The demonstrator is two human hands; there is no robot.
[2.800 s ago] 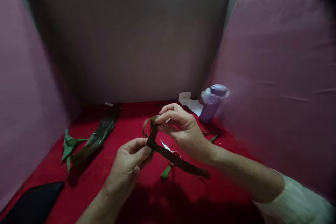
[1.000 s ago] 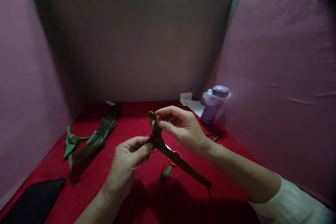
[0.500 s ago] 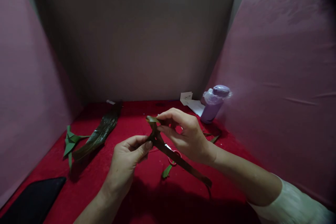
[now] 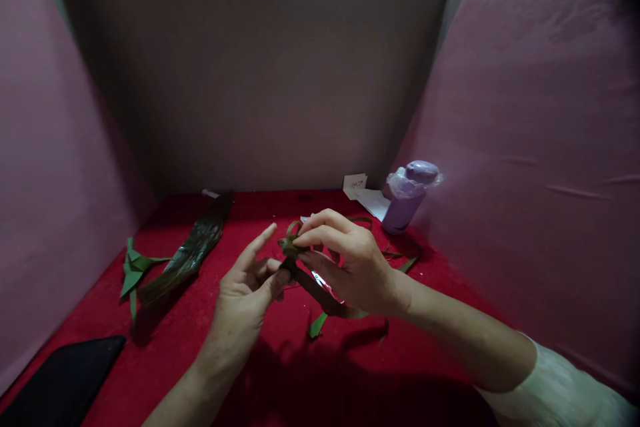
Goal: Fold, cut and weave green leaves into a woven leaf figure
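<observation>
A dark green leaf strip (image 4: 313, 288) is held in the air between my two hands, folded and looped at its upper end. My left hand (image 4: 250, 290) pinches the strip between thumb and bent fingers, while its index finger points up and away. From the right, my right hand (image 4: 350, 257) grips the folded upper part with thumb and fingertips. The strip's long tail runs down to the right under this hand. Partly hidden below and behind the strip lie scissors (image 4: 320, 280) and a small green leaf piece (image 4: 317, 325).
A wide dark leaf (image 4: 193, 250) and a folded green leaf shape (image 4: 134, 270) lie at left on the red cloth (image 4: 280, 373). A black flat object (image 4: 65, 380) is front left. Back right stand a purple bottle (image 4: 403, 207), white papers (image 4: 373, 203) and leaf scraps (image 4: 407, 265).
My left index finger has lifted off the strip and now points up. The strip's upper end has become more folded, with a thin loop showing, and its tail has swung up toward my right hand.
</observation>
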